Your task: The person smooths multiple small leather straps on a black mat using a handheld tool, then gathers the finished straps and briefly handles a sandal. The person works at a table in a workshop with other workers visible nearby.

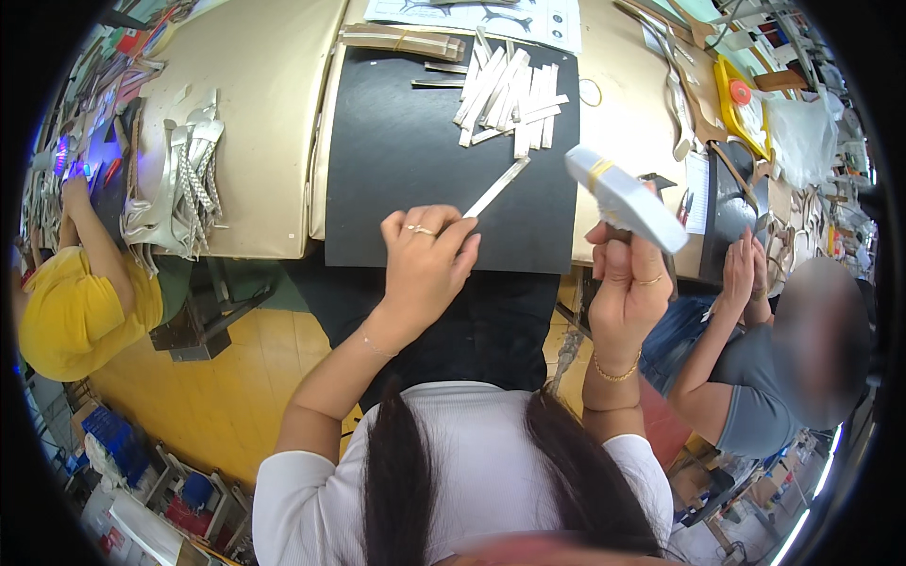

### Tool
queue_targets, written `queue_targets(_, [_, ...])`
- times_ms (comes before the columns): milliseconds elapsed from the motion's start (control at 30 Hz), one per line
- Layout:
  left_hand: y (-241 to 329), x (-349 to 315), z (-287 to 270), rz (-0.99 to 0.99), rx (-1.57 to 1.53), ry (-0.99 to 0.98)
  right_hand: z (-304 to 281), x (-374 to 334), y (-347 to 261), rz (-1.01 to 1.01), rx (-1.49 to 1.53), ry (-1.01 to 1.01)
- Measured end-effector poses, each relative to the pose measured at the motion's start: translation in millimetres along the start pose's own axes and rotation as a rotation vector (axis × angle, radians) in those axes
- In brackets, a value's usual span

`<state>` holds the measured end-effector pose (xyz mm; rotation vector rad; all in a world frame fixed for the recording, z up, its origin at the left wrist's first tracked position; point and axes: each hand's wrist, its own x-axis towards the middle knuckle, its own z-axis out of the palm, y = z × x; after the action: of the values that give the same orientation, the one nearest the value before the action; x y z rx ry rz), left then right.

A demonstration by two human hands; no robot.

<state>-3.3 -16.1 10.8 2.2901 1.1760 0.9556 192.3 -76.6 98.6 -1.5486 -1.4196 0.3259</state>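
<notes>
My left hand [427,262] is over the near edge of a black mat [387,179], fingers closed on the near end of a narrow pale strip [498,187]. The strip slants away to the right across the mat. My right hand [625,288] is raised to the right of the mat, closed around the underside of a long pale grey block [642,215] with a yellow band around it. Whether the block has a handle is hidden by my fingers. A loose pile of similar pale strips [510,90] lies on the far part of the mat.
A banded bundle of brown strips [404,41] and a printed sheet [538,24] lie at the back. Silvery straps [184,170] hang over the left table's edge. A yellow tray [741,104] stands at right. One person works on each side of me.
</notes>
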Motion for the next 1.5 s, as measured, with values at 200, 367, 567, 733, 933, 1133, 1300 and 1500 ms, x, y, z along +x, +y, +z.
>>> queue_targets(200, [-4,43,31,0.060,0.053,-0.135,1,6,8,0.012,0.022,0.053])
queue_targets(367, [-8,53,41,0.079,0.063,-0.204,-1,10,9,0.037,-0.010,0.009])
queue_targets(567, [-6,34,26,0.067,0.043,-0.206,3,2,24,0.013,-0.129,-0.089])
queue_targets(733, [1,27,18,-0.130,-0.007,-0.201,9,-17,41,0.109,-0.259,-0.186])
queue_targets(933, [5,29,14,-0.247,-0.083,-0.291,10,-27,54,0.226,-0.357,-0.152])
queue_targets(1133, [-4,38,-21,-0.816,-1.072,-0.339,22,-21,67,0.108,-0.454,-0.123])
queue_targets(1300, [5,35,-36,-0.826,-1.284,-0.277,44,-7,65,-0.130,-0.497,-0.133])
queue_targets(1500, [14,34,-36,-0.783,-1.290,-0.244,33,6,25,-0.036,-0.059,-0.107])
